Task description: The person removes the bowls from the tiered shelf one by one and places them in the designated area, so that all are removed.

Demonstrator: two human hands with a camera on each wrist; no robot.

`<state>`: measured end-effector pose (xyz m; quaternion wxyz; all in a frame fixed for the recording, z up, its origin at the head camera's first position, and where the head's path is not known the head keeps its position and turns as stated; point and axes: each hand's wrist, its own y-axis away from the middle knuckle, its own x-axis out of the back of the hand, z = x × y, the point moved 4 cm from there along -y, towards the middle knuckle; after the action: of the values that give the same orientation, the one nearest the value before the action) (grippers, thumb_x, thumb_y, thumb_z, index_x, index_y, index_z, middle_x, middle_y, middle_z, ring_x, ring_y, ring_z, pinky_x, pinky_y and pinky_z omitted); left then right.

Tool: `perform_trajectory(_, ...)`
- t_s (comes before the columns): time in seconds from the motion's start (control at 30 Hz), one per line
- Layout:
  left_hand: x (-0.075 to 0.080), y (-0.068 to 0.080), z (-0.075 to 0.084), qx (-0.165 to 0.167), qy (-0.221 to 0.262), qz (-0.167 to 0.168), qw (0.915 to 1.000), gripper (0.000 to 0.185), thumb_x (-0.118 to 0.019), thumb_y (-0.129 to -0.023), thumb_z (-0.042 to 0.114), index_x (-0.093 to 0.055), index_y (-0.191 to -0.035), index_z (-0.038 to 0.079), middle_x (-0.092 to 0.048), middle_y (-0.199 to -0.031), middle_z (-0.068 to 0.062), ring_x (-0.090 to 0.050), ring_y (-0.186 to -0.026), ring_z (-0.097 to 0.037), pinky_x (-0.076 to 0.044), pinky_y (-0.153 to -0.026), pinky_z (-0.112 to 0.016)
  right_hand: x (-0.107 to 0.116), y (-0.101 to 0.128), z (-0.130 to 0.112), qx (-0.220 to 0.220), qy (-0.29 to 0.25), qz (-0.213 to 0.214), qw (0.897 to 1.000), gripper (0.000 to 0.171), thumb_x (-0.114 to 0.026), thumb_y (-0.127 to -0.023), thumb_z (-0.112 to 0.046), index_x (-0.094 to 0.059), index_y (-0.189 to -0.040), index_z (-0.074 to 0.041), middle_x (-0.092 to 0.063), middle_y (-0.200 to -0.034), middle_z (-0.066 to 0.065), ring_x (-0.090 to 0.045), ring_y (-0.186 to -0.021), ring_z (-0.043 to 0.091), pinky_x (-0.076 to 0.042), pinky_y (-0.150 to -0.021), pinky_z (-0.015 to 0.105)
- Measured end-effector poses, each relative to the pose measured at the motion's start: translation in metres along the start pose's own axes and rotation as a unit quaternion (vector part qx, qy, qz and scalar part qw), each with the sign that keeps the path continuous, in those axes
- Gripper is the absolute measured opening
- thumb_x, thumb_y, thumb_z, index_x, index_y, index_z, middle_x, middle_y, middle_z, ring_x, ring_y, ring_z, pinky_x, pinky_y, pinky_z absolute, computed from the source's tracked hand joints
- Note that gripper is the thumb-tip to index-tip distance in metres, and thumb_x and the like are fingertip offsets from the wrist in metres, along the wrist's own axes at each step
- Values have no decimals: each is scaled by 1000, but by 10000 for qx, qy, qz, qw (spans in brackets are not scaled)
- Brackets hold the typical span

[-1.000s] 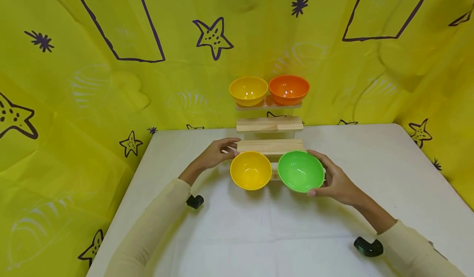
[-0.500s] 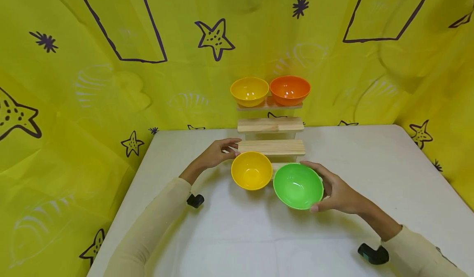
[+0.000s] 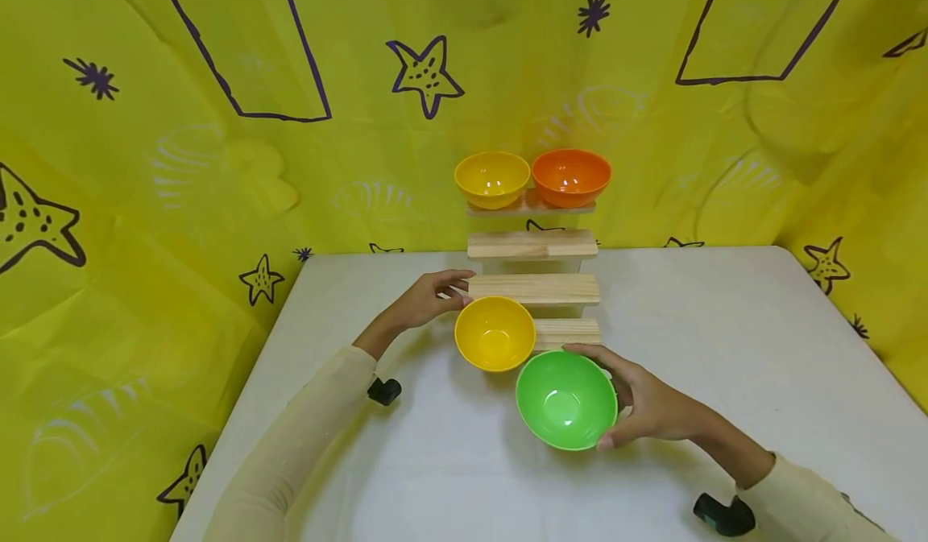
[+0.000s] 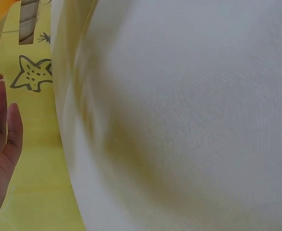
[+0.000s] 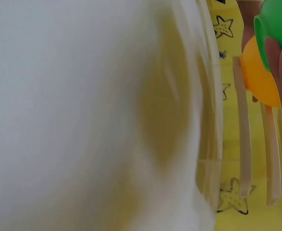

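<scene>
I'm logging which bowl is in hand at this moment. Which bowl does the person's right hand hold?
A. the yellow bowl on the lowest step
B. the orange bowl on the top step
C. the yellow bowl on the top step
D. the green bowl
D: the right hand grips the rim of the green bowl in front of the wooden steps, while the orange bowl sits untouched on top.
</scene>
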<state>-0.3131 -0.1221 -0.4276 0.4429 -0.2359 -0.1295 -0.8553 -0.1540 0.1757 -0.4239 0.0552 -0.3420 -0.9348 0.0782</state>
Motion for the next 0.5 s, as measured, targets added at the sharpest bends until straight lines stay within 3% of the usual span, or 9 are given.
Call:
perform_trajectory(0.27,1,2,3,-47,19,69,10000,48,-64,-92,24,-50,-137,18,-57,-123,-7,-59,-104,-20,-50,-90,-34,-23,-11,10,-256,-371,-211,9988,100,-75,-67,11,-19,-148,-5,-33,-139,24,-55,-112,39,-53,-82,48)
perform_trajectory(0.5,1,3,5,-94,-114,93,9998,48,-63,-92,24,-49,-137,16,-57,-122,-8,-60,-103,-20,-50,-90,-35,-36,-22,17,-279,-575,-476,9968,100,-75,-68,9,-16,-148,-3,-33,-141,21,-53,-115,40,-52,-86,47)
